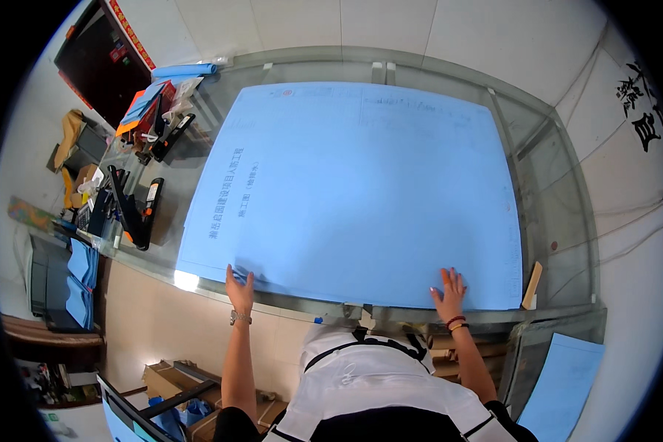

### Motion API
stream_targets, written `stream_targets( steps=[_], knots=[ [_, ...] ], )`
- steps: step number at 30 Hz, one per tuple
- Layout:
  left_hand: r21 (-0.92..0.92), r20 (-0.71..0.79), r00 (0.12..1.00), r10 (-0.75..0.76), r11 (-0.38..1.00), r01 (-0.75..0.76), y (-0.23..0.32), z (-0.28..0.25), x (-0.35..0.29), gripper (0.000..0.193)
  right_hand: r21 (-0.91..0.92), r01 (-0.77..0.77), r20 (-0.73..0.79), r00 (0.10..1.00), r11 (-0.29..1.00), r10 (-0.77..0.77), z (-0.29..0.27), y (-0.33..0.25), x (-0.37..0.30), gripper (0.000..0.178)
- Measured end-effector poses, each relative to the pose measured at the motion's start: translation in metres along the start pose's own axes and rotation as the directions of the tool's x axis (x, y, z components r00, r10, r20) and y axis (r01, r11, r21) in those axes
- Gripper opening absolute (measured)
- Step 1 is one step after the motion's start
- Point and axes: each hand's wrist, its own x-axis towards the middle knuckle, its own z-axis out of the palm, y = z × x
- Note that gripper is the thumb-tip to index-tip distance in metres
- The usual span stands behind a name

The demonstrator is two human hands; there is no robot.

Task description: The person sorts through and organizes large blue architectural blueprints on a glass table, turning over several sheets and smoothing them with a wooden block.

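Observation:
A large blue paper sheet (pixel 361 184), perhaps the top of a stack, lies flat across the glass-topped table (pixel 552 184). Dark printed characters run along its left side, and fainter print shows at the far edge. My left hand (pixel 240 289) is at the near edge toward the left, thumb and fingers apart, touching or just over the border. On the near right part of the sheet rests my right hand (pixel 450 296), its fingers spread. Neither hand grips anything. A small tan strip (pixel 532 286) stands by the sheet's near right corner.
Black-and-orange heavy-duty staplers (pixel 134 217) sit on the table's left side. Behind them are a red box with papers (pixel 155 103) and a blue roll (pixel 184 71). Cardboard boxes (pixel 171 383) are on the floor at lower left. Another blue sheet (pixel 560 383) lies at lower right.

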Motion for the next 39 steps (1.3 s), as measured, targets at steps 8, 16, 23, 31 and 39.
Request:
stream_targets(
  steps=[8,16,23,31,39],
  knots=[
    [-0.065,0.175,0.968,0.18,0.983,-0.172,0.022,-0.037,-0.021,0.043,0.05,-0.08,-0.01,0.997,0.996,0.08,-0.025,0.058,-0.005,0.052],
    [-0.138,0.248,0.919,0.306,0.95,-0.279,0.05,-0.049,-0.006,0.04,0.075,-0.026,-0.083,0.996,0.997,0.032,-0.023,0.07,-0.009,0.049],
    [-0.136,0.624,0.777,0.086,0.991,-0.001,0.045,-0.005,0.059,0.05,-0.099,-0.123,-0.133,0.985,0.987,0.109,-0.018,0.057,-0.007,0.053],
    [-0.142,0.303,0.937,0.175,0.98,-0.137,0.039,0.096,0.116,0.042,-0.025,0.315,0.049,0.948,0.949,-0.314,-0.001,-0.078,0.023,0.064],
    [0.045,0.106,0.828,0.551,0.829,-0.557,0.107,0.052,0.048,0.024,-0.139,0.339,0.086,0.94,0.93,-0.33,0.028,-0.077,0.012,0.061]
  ],
)
